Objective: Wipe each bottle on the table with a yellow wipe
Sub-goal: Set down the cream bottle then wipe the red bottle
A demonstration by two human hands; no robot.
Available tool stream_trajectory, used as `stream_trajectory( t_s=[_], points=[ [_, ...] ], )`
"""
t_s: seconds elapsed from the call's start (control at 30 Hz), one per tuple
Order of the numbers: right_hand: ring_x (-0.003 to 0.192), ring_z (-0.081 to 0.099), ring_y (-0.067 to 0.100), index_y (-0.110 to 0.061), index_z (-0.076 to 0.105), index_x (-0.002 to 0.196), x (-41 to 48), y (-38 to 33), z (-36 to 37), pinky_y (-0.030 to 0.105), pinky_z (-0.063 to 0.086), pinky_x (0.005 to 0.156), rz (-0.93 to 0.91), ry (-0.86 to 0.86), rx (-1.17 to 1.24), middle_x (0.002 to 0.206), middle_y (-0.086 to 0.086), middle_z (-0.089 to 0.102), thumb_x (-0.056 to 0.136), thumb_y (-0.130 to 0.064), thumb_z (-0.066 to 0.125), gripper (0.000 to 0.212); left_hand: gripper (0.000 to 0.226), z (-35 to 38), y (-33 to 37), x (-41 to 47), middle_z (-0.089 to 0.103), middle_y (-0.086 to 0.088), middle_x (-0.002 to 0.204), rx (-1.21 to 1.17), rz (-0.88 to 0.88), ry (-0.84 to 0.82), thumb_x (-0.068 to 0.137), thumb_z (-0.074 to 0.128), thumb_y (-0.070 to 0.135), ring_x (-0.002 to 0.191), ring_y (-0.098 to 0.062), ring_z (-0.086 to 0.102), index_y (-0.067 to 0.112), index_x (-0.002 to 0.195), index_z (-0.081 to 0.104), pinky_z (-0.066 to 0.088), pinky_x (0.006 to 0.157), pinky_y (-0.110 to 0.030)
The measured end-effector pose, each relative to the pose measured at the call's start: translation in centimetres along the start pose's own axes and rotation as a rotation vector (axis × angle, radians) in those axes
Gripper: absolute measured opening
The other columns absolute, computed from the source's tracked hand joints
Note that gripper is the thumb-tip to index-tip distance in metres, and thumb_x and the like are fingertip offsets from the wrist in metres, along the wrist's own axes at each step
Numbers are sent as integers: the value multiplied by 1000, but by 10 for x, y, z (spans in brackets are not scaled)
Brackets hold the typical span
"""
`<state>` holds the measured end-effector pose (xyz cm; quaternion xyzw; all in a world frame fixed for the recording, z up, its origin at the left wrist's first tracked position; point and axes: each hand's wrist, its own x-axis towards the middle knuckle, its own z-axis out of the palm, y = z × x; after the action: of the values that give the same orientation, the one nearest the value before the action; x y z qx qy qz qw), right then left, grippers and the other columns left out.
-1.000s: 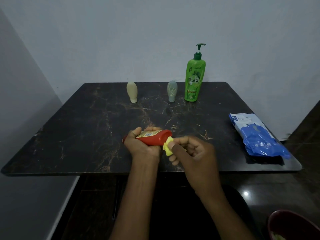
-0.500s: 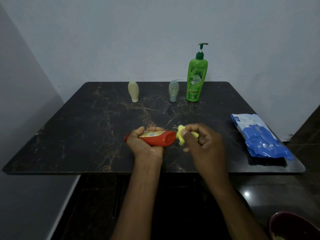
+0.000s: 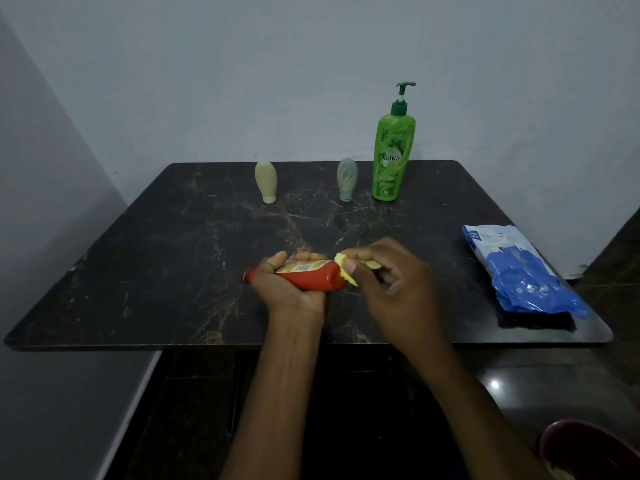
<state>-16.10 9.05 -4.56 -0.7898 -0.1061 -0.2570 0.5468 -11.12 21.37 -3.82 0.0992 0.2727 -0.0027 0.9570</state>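
The red squeeze bottle (image 3: 313, 281) lies sideways over the surface (image 3: 166, 271), the left hand (image 3: 287, 296) with fingers curled round its middle. That is the sound hold, since it is likely light, soft-walled and slick. The right hand (image 3: 398, 289) pinches the yellow wipe (image 3: 341, 262) against its base end.

A crinkled blue-and-white plastic packet (image 3: 519, 271) lies flat near the right edge of the dark marbled desk (image 3: 156, 271). Low on the right, a dark red round bowl (image 3: 588, 452) shows partly above the glossy dark floor (image 3: 519, 375). A plain grey wall (image 3: 277, 64) stands behind.
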Motion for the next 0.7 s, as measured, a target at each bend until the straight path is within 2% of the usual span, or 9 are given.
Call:
stream_trajectory(
  t_s=[0.07,0.2,0.27,0.33,0.47,0.57,0.63,0.7],
  points=[
    [91,67,11,-19,76,98,-1,0,3,36,57,75,40,20,24,94,-11,67,93,-19,68,9,12,-1,-2,2,50,-5,75,-6,-9,-1,90,53,10,62,-16,52,8,101,50,48,100,-35],
    [89,61,5,-15,75,104,-7,-8,2,16,49,71,-185,-73,-105,96,-5,61,94,-11,67,14,9,-2,0,8,51,-6,72,22,-60,-28,87,55,15,61,-18,53,9,92,49,51,77,-32],
    [87,60,8,-11,76,104,-10,-8,0,18,46,72,-298,-154,-133,94,-2,59,92,-4,68,16,11,-2,2,10,51,-6,70,39,-85,-39,88,54,18,62,-20,53,9,86,49,49,69,-34],
    [86,61,11,-11,77,103,-9,-6,-2,23,48,72,-313,-152,-108,93,-1,60,91,-4,70,15,10,-1,3,8,50,-7,71,42,-85,-42,88,53,17,63,-20,52,10,84,47,48,69,-35],
    [89,68,12,-16,77,101,-1,1,0,32,56,75,-38,50,28,95,-5,68,92,-15,71,11,7,4,-1,1,48,-7,76,9,-38,-34,90,53,12,65,-18,50,11,91,46,50,83,-34],
    [82,71,13,-21,76,99,-9,4,9,41,60,73,178,126,121,89,-7,72,94,-23,68,10,7,6,-3,-1,49,-7,74,10,-20,-27,91,53,11,65,-18,50,11,89,46,49,77,-34],
    [68,71,11,-21,75,94,-20,1,13,38,60,66,281,181,163,76,-5,73,94,-22,66,9,9,8,-3,-3,49,-6,73,0,-16,-21,92,52,11,65,-18,50,11,85,47,47,78,-33],
    [60,69,11,-18,75,87,-30,-4,18,31,57,60,351,146,215,68,0,72,93,-17,66,12,12,9,-2,-4,49,-6,72,-25,-20,-26,92,52,13,66,-17,49,11,82,46,45,84,-32]
  ],
)
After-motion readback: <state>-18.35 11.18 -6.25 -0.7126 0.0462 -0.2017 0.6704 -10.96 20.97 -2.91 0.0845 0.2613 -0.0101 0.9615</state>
